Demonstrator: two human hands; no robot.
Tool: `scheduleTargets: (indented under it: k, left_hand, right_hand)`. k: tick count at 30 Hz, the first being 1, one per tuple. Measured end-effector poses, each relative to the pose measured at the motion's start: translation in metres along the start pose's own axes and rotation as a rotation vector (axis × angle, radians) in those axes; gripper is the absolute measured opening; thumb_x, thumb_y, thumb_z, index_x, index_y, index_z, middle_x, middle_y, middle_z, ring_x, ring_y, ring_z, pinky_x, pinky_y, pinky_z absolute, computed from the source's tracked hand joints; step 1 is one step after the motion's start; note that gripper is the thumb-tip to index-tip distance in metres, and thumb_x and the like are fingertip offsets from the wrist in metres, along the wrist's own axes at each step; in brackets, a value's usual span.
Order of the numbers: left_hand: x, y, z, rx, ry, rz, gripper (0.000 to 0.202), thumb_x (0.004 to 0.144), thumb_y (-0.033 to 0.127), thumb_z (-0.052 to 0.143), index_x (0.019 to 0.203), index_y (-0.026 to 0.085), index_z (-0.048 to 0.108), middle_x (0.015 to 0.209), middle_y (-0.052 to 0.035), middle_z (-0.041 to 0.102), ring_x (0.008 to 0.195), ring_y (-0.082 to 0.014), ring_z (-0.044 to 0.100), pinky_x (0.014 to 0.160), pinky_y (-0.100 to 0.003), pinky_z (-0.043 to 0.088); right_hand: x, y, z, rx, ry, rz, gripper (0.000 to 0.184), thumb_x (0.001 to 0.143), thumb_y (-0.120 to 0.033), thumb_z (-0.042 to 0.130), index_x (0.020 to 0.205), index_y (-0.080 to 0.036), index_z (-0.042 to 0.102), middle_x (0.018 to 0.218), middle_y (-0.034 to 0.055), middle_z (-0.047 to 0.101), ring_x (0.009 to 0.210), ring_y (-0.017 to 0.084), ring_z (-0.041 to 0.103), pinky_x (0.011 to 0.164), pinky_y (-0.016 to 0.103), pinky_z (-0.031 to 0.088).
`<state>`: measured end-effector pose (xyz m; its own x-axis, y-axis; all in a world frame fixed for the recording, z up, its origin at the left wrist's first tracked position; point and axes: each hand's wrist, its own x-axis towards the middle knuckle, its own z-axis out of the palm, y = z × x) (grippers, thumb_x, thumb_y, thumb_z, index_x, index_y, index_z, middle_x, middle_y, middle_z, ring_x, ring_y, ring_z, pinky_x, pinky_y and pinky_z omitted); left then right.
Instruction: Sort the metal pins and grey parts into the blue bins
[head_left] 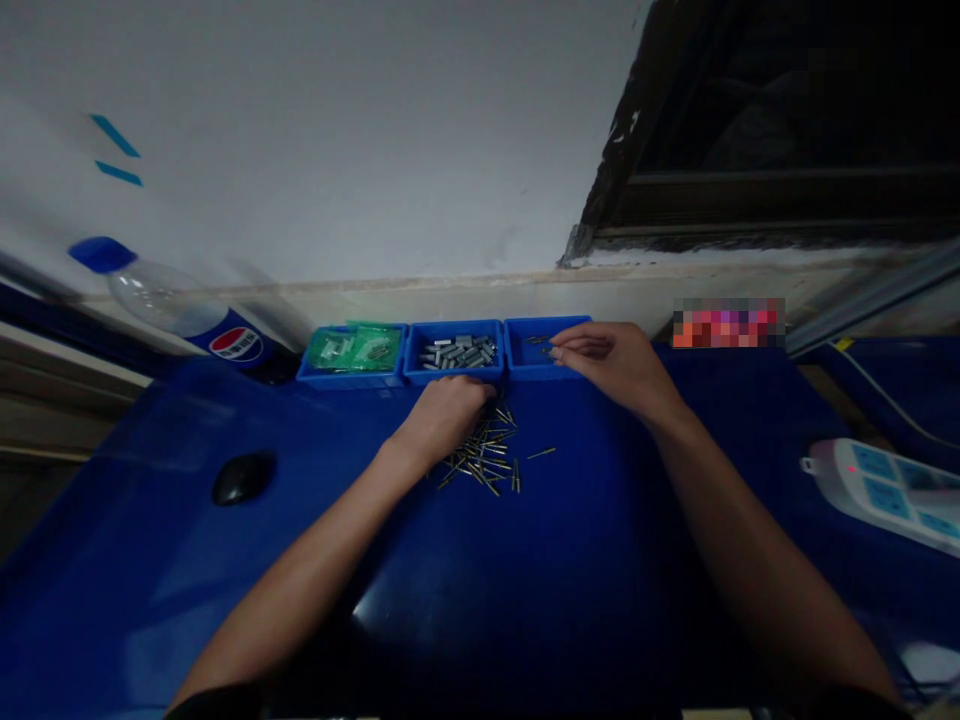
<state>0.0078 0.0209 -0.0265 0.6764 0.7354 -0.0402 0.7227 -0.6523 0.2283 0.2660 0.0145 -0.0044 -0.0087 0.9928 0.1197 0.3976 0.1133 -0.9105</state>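
- One plastic bottle point(180, 318) lies on its side at ten o'clock on the blue surface point(600, 560). Being round, it could roll toward the trays if the surface is knocked.
- One black oval object point(242, 477) sits alone at nine o'clock, well apart from the work. It poses little risk.
- Three small blue trays stand in a row at twelve o'clock, touching side to side. The left tray point(352, 355) holds green packets, too blurred to count. The middle tray point(452, 351) holds a heap of short grey metal pieces, too many to count. The right tray point(544, 345) holds only a few small parts.
- The left hand point(448, 410) rests knuckles-up on the near edge of the middle tray, over the top of the pin pile. Its grip is curled under and hidden, so I cannot tell whether it pinches anything. A sweep of that wrist could scatter pins.
- One loose pile of thin metal pins point(487, 460) lies just below the trays, perhaps two dozen, with one stray pin point(541, 453) to its right. Thin and round, they may roll off and get lost against the dark surface.
- The right hand point(611, 362) reaches into the right tray, fingertips drawn together, seemingly on a small part; a slip could drop it outside.
- One white power strip point(885, 490) lies at three o'clock.
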Motion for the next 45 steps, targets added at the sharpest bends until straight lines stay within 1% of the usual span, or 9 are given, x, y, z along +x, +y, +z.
scheduleTargets:
  k: [6,13,18,21,26,30,35,41,45]
  left_hand:
    - [0.001,0.001,0.004,0.019,-0.015,0.01,0.033,0.093,0.0,0.051,0.109,0.015,0.075,0.105,-0.0121,0.076,0.095,-0.0239,0.075,0.085,-0.035,0.057]
    - [0.001,0.0,0.002,-0.045,0.013,0.002,0.036,0.089,0.0,0.049,0.113,0.014,0.072,0.109,-0.0127,0.074,0.091,-0.0224,0.074,0.083,-0.034,0.058]
    - [0.0,0.001,-0.007,-0.317,0.161,0.067,0.049,0.086,0.0,0.053,0.129,0.017,0.07,0.115,-0.01,0.076,0.103,-0.0207,0.073,0.096,-0.036,0.059]
    - [0.0,0.005,-0.014,-0.491,0.258,0.055,0.04,0.088,0.005,0.057,0.121,0.017,0.075,0.109,-0.0075,0.078,0.097,-0.0182,0.074,0.094,-0.035,0.061]
    - [0.001,0.009,-0.015,-0.788,0.368,-0.022,0.019,0.09,0.02,0.067,0.103,0.014,0.079,0.102,-0.0088,0.08,0.09,-0.0179,0.075,0.087,-0.034,0.064]
    - [0.003,0.011,-0.014,-0.95,0.414,-0.078,0.021,0.083,0.025,0.078,0.1,0.014,0.079,0.095,-0.0087,0.08,0.083,-0.0169,0.075,0.082,-0.032,0.065]
    - [0.003,0.011,-0.015,-0.965,0.464,-0.093,0.03,0.081,0.026,0.081,0.108,0.013,0.078,0.086,-0.0063,0.078,0.075,-0.0153,0.073,0.074,-0.029,0.064]
    - [0.004,0.01,-0.009,-0.912,0.378,-0.066,0.037,0.087,0.025,0.076,0.122,0.013,0.071,0.091,-0.0063,0.079,0.08,-0.0157,0.077,0.08,-0.028,0.065]
    - [0.001,0.005,-0.014,-0.706,0.301,-0.024,0.031,0.093,0.019,0.067,0.123,0.014,0.07,0.101,-0.0079,0.08,0.091,-0.0176,0.078,0.089,-0.031,0.064]
  right_hand:
    - [-0.001,-0.001,0.005,-0.008,-0.024,-0.01,0.017,0.082,-0.033,0.077,0.095,-0.023,0.082,0.093,0.0076,0.083,0.087,0.027,0.079,0.09,0.048,0.064]
    - [-0.001,0.003,0.012,0.008,-0.075,-0.01,0.014,0.083,-0.034,0.077,0.093,-0.024,0.081,0.097,0.0077,0.083,0.091,0.028,0.079,0.093,0.049,0.063]
    - [-0.001,0.003,0.014,0.011,-0.142,-0.009,0.015,0.083,-0.033,0.076,0.094,-0.025,0.082,0.099,0.0069,0.083,0.091,0.027,0.079,0.093,0.049,0.063]
    - [-0.001,0.004,0.015,0.024,-0.201,-0.003,0.016,0.083,-0.032,0.077,0.095,-0.025,0.081,0.094,0.0063,0.083,0.087,0.026,0.079,0.091,0.047,0.063]
    - [-0.002,0.005,0.017,0.101,-0.311,0.058,0.019,0.081,-0.033,0.079,0.097,-0.025,0.078,0.087,0.0049,0.083,0.085,0.025,0.079,0.088,0.045,0.062]
    - [-0.005,0.0,0.02,0.283,-0.414,0.163,0.029,0.079,-0.036,0.082,0.104,-0.025,0.073,0.093,0.0068,0.083,0.091,0.025,0.079,0.088,0.042,0.063]
    - [-0.007,0.001,0.026,0.382,-0.429,0.195,0.026,0.077,-0.038,0.085,0.094,-0.022,0.073,0.09,0.0074,0.082,0.09,0.024,0.078,0.088,0.041,0.062]
    - [-0.007,0.006,0.034,0.373,-0.358,0.154,0.019,0.076,-0.034,0.084,0.091,-0.023,0.08,0.084,0.0059,0.08,0.082,0.022,0.075,0.085,0.041,0.061]
    - [-0.004,0.003,0.03,0.255,-0.273,0.129,0.016,0.074,-0.033,0.084,0.088,-0.024,0.08,0.08,0.0046,0.079,0.079,0.023,0.075,0.084,0.043,0.061]
